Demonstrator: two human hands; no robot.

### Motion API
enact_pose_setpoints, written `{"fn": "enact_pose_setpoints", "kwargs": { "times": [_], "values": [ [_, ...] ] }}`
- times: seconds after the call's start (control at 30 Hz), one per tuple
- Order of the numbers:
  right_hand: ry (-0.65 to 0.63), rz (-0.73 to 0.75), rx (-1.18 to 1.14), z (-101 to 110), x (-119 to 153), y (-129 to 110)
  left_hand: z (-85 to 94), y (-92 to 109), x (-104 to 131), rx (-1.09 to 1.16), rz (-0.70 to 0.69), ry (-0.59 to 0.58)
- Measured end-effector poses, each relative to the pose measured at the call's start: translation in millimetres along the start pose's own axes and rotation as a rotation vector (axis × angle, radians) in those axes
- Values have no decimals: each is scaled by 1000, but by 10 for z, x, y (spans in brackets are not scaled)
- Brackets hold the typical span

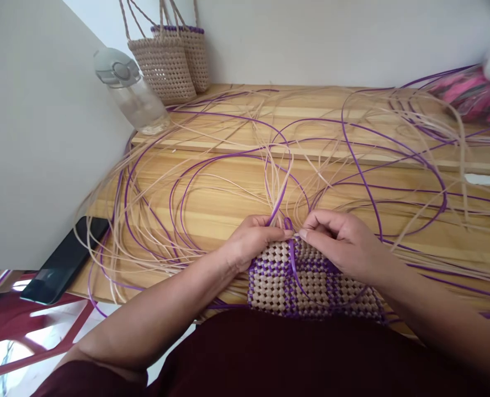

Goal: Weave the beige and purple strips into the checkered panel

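Observation:
A woven piece in beige and purple check lies against the dark shirt at the table's near edge. My left hand is closed on its upper edge, thumb on top, with beige and purple strands rising beside the fingers. Close by on the right, my right hand pinches at the same edge, thumb and forefinger together; what lies between those fingertips is too small to make out. A small purple loop stands up between the hands, and a purple strand hangs over the weave.
Long loose strands curl across the wooden table. At the back left are a clear bottle and two woven bags. A black phone lies at the left edge. A pink bundle sits at the back right.

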State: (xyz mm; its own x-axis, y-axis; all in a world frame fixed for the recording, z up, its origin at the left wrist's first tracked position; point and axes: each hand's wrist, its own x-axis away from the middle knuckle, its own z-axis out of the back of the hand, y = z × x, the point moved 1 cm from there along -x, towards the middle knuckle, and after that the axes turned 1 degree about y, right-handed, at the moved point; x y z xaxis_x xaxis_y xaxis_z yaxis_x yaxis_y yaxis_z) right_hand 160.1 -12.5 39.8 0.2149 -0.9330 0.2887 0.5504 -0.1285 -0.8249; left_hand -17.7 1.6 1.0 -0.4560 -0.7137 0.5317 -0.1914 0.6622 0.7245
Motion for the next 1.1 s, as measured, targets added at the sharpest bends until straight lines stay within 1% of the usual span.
{"fn": "enact_pose_setpoints", "kwargs": {
  "times": [0.1, 0.27, 0.33, 0.4, 0.47, 0.57, 0.67, 0.77, 0.9, 1.0, 1.1],
  "values": [
    [-24, -18, -106, -1, -36, 48, -31, -19, -4, 23, -11, 32],
    [-13, 0, -133, -44, -82, 115, -83, -12, 11, -4, -103, 47],
    [7, 11, -144, -60, -96, 163, -90, -12, 3, -22, -88, 63],
    [19, 13, -164, -65, -94, 203, -82, -19, -14, -16, -43, 85],
    [14, 13, -166, -62, -70, 208, -65, -29, -29, -4, -20, 87],
    [1, 42, -77, -71, -2, 138, -44, -38, -37, -20, -64, 50],
    [45, 48, 104, -95, 58, 53, -37, -38, -30, -54, -114, 29],
    [68, 25, 208, -109, 89, 31, -36, -33, -22, -47, -100, 42],
    [47, 37, 271, -80, 105, 71, -29, -30, -30, -18, -54, 42],
    [-2, 40, 267, -45, 101, 100, -22, -34, -38, 9, -24, 43],
    [-27, 41, 253, -27, 86, 118, -19, -35, -29, 5, -28, 46]
  ]
}}
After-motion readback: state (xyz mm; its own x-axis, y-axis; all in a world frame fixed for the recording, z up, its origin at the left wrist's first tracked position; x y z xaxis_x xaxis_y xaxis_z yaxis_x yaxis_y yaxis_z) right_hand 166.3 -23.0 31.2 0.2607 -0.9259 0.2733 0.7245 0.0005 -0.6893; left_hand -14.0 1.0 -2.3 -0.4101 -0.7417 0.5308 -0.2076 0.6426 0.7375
